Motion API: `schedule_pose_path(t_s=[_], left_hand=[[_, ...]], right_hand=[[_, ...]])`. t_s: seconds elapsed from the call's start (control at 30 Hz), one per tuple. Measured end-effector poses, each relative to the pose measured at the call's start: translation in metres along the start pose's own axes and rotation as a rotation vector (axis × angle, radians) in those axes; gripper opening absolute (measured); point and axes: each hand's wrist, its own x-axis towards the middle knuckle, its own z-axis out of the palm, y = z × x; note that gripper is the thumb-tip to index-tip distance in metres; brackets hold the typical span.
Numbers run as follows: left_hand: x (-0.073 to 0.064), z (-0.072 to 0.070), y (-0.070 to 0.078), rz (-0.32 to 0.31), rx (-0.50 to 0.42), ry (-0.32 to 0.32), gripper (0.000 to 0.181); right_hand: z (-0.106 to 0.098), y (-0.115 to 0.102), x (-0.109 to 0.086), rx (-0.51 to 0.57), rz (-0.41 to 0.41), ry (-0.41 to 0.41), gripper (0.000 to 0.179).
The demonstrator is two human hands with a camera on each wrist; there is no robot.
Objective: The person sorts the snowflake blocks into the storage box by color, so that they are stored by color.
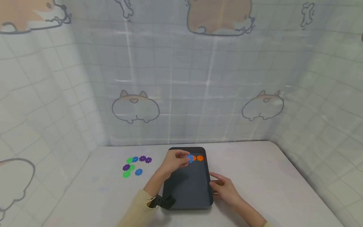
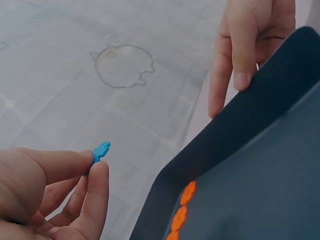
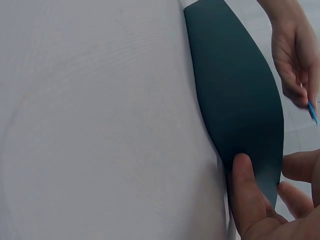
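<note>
1. Closest to the eye come a pale sleeve (image 1: pixel 137 209) and a black strap (image 1: pixel 168 202); they lead up to the left hand (image 1: pixel 174 160).
2. That hand pinches a blue flower (image 1: pixel 189 158) between thumb and finger, the gap no wider than the thin piece itself, its other fingers bent in below; the flower leans at a tilt, raised clear of the tray (image 1: pixel 190 189).
3. What counts most, I'd judge, is how it hangs against the orange flowers (image 1: pixel 200 158); from the head view it covers the left part of their row, at the tray's far end; the left wrist view shows three of them along the wall.
4. Being round, the flower has no long axis to speak of; the tray's runs away from the person, and the orange row lies across it.
5. Its holder is plainly the nearer hand; the right hand (image 1: pixel 225 189) is well apart, beside the tray's right wall, fingers loosely spread and touching the outer face; I see nothing else in its hold.
6. Off to the left, on the white table (image 1: pixel 99 189), lie the loose flowers (image 1: pixel 138 172); three green, two blue, three purple, some touching or overlapping.
7. Behind everything hangs a sheet (image 1: pixel 181 123) with dog drawings.
</note>
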Motion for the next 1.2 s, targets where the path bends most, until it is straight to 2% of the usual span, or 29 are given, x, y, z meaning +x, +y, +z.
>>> schedule_pose_path(t_s=[0.33, 0.53, 0.83, 1.2], left_hand=[[0.030, 0.036, -0.006, -0.079, -0.109, 0.029, 0.028], [0.041, 0.052, -0.016, -0.093, -0.132, 0.072, 0.025], [0.047, 0.062, -0.034, -0.145, -0.134, 0.121, 0.023], [0.046, 0.065, -0.049, -0.193, -0.100, 0.190, 0.020]], right_hand=[[-0.003, -0.003, -0.002, -0.054, -0.015, -0.005, 0.052], [-0.004, -0.005, -0.002, -0.044, -0.017, -0.003, 0.052], [-0.005, -0.005, -0.002, -0.045, -0.019, 0.006, 0.052], [-0.004, 0.001, 0.000, 0.007, -0.025, -0.045, 0.055]])
